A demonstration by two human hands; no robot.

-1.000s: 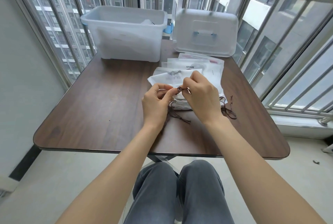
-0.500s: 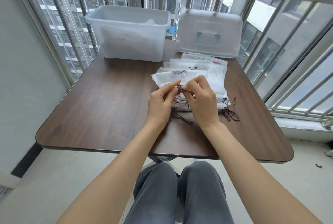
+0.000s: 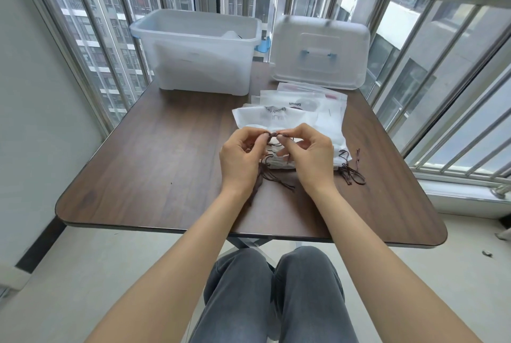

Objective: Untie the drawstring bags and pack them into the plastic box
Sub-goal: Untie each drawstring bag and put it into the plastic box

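Both pinching: left hand (image 3: pixel 240 160) and right hand (image 3: pixel 309 155) gripped the dark cord knot (image 3: pixel 273 134) | top bag (image 3: pixel 279 119) lay on the pile, mid-table (image 3: pixel 154 154) | looked light, floppy, so grab cords | box (image 3: pixel 197 51) behind

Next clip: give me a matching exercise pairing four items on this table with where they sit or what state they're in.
Things:
1. plastic box
2. box lid
3. drawstring knot
4. loose cord bundle

States:
A. pinched between both hands
B. lying on the table right of the bags
C. open, far left
D. standing tilted on its edge, far right

Pairs: 1-C, 2-D, 3-A, 4-B
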